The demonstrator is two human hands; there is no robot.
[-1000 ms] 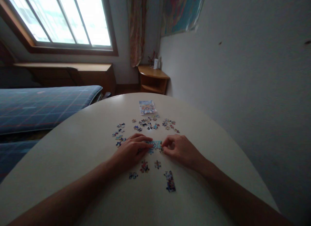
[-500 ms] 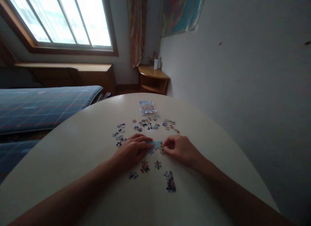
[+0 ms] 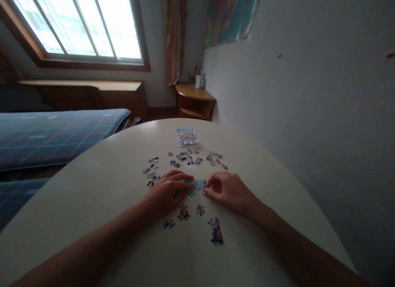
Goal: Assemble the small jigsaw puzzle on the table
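Pale-blue puzzle section [image 3: 199, 183], hands [image 3: 171, 190] at it, nearly unmoved.

I am in a home, most likely a bedroom. To my left lies a mattress [image 3: 61, 130] in blue plaid, close by the pale rounded worktop [image 3: 253, 163] in front of me. Beyond it I see a wood-framed window [image 3: 121, 23], a patterned curtain [image 3: 175, 40], a low wooden cabinet [image 3: 123, 95] and a corner shelf [image 3: 194, 91] bearing small ornaments. A colourful poster [image 3: 230, 15] hangs on the plain wall [image 3: 296, 97] to my right.
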